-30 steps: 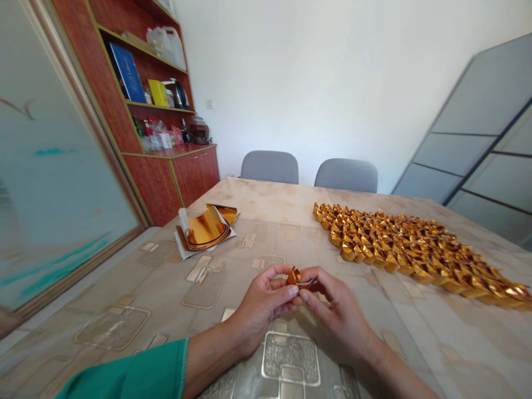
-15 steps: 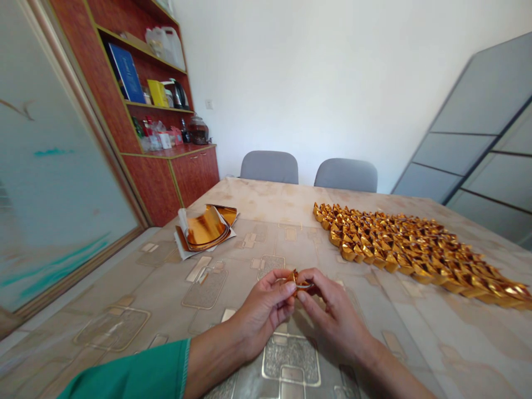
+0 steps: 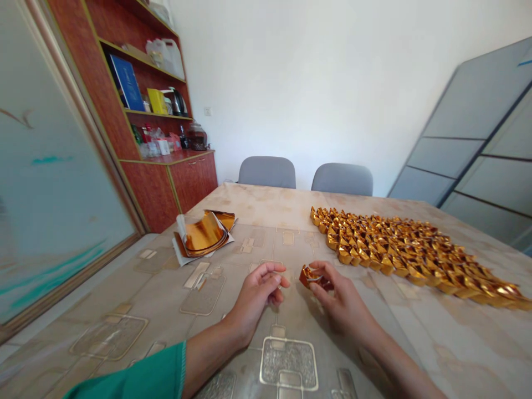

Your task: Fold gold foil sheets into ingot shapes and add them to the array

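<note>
My right hand [image 3: 338, 293] grips a folded gold foil paper ingot [image 3: 306, 276] between thumb and fingertips, just above the table's middle. Its far end is hidden behind the fingers. To the left of it, my left hand [image 3: 260, 291] is empty, the fingers loosely bent and parted from the thumb. A gap separates the left fingertips from the ingot. On the right of the table, many similar gold paper ingots [image 3: 386, 244] stand packed in close rows. Beyond my left hand lies a curled stack of gold foil paper sheets [image 3: 203, 233] with white backing.
A patterned plastic cover [image 3: 166, 299] lies over the table. Two grey chairs [image 3: 266, 173] [image 3: 342, 179] stand at its far edge. A red-brown shelf cabinet [image 3: 193, 177] is at the back left, and a frosted glass door [image 3: 62, 166] is at the left.
My left hand has let go of the ingot and drawn away to the left. The right hand has moved slightly right with the ingot. The camera view has tilted up a little.
</note>
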### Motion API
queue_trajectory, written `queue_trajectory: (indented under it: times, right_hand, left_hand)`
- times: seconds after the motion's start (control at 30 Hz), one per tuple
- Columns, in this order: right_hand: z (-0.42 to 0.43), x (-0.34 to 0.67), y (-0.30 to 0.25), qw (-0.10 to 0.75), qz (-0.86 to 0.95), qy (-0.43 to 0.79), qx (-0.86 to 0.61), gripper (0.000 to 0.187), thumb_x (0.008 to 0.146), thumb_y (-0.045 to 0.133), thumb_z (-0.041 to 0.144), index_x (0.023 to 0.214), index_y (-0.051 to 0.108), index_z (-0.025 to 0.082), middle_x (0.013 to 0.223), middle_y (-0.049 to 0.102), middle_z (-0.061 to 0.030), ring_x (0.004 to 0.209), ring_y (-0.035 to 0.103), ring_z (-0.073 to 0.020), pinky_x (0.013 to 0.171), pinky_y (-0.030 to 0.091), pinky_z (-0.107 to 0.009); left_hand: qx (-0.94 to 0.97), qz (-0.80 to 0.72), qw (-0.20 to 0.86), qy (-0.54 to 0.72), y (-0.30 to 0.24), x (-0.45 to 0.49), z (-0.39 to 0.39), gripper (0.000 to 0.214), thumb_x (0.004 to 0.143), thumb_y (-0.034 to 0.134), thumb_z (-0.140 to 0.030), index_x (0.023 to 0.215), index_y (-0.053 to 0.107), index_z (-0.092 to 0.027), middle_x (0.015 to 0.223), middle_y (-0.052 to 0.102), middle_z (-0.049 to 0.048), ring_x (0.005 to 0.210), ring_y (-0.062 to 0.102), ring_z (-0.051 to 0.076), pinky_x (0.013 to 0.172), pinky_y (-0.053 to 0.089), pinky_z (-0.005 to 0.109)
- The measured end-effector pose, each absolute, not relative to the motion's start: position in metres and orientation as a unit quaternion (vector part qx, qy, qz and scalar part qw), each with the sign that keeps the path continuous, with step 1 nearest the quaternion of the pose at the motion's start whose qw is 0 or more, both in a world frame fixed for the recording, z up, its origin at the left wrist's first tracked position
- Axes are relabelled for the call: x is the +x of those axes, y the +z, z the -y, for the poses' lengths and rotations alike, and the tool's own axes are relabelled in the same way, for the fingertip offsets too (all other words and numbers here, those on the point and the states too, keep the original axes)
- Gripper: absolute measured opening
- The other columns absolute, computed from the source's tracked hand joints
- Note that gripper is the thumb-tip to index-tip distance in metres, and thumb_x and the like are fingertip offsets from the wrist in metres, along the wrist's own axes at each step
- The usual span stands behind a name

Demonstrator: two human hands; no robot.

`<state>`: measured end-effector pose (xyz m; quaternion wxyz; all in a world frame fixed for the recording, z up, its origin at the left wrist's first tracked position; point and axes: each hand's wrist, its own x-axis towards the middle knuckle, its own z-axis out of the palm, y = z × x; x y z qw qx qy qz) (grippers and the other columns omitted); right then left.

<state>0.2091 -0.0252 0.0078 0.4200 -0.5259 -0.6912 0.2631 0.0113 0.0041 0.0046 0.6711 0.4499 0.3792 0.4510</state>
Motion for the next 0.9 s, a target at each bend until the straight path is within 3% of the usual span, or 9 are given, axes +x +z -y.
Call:
queue_trajectory:
  times: [0.13, 0.27, 0.5, 0.63, 0.77, 0.9]
  right_hand:
    - [0.025, 0.238, 0.008, 0.378, 0.709, 0.209, -0.557, 0.018, 0.085, 0.053, 0.019, 0.097, 0.065, 0.020, 0.085, 0.072, -0.0041, 0.070, 0.064, -0.0192, 0.065, 0.051, -0.032]
    - [0.040, 0.289, 0.006, 0.348, 0.697, 0.143, -0.611, 0.020, 0.082, 0.056, 0.029, 0.096, 0.068, 0.020, 0.085, 0.073, -0.0056, 0.070, 0.066, -0.0225, 0.065, 0.053, -0.035]
    - [0.101, 0.423, -0.016, 0.333, 0.557, 0.052, -0.759, 0.037, 0.071, 0.061, 0.049, 0.097, 0.068, 0.024, 0.081, 0.075, -0.0094, 0.068, 0.069, -0.0309, 0.064, 0.055, -0.042]
    - [0.126, 0.481, -0.024, 0.331, 0.505, -0.008, -0.797, 0.039, 0.067, 0.062, 0.050, 0.094, 0.070, 0.025, 0.088, 0.073, -0.0156, 0.066, 0.068, -0.0321, 0.064, 0.053, -0.044]
    - [0.127, 0.489, -0.024, 0.314, 0.497, -0.011, -0.809, 0.045, 0.066, 0.058, 0.054, 0.099, 0.069, 0.025, 0.083, 0.072, -0.0104, 0.066, 0.067, -0.0325, 0.061, 0.052, -0.044]
    - [0.114, 0.472, -0.017, 0.322, 0.477, -0.029, -0.817, 0.038, 0.069, 0.059, 0.051, 0.096, 0.063, 0.025, 0.079, 0.072, -0.0133, 0.068, 0.067, -0.0338, 0.060, 0.049, -0.043]
  left_hand:
    - [0.458, -0.384, 0.669, 0.442, 0.002, 0.012, -0.004, 0.026, 0.076, 0.067, -0.032, 0.095, 0.062, -0.015, 0.076, 0.065, 0.0010, 0.055, 0.053, 0.008, 0.054, 0.039, 0.021]
    - [0.473, -0.388, 0.660, 0.436, 0.001, 0.012, -0.002, 0.026, 0.075, 0.069, -0.034, 0.093, 0.064, -0.015, 0.077, 0.066, 0.0019, 0.056, 0.052, 0.009, 0.053, 0.039, 0.021]
    - [0.493, -0.401, 0.644, 0.426, 0.003, 0.014, -0.002, 0.025, 0.074, 0.069, -0.034, 0.090, 0.065, -0.016, 0.076, 0.067, 0.0020, 0.055, 0.053, 0.010, 0.053, 0.039, 0.021]
    - [0.507, -0.402, 0.634, 0.423, 0.001, 0.015, -0.002, 0.026, 0.074, 0.070, -0.036, 0.090, 0.065, -0.016, 0.076, 0.066, 0.0018, 0.055, 0.052, 0.010, 0.053, 0.041, 0.022]
    - [0.523, -0.401, 0.626, 0.417, -0.002, 0.016, -0.003, 0.027, 0.074, 0.070, -0.038, 0.089, 0.065, -0.016, 0.076, 0.066, 0.0021, 0.055, 0.053, 0.011, 0.053, 0.041, 0.023]
    - [0.527, -0.406, 0.621, 0.414, -0.001, 0.016, -0.004, 0.027, 0.074, 0.069, -0.038, 0.089, 0.064, -0.015, 0.076, 0.066, 0.0022, 0.054, 0.052, 0.010, 0.053, 0.041, 0.022]
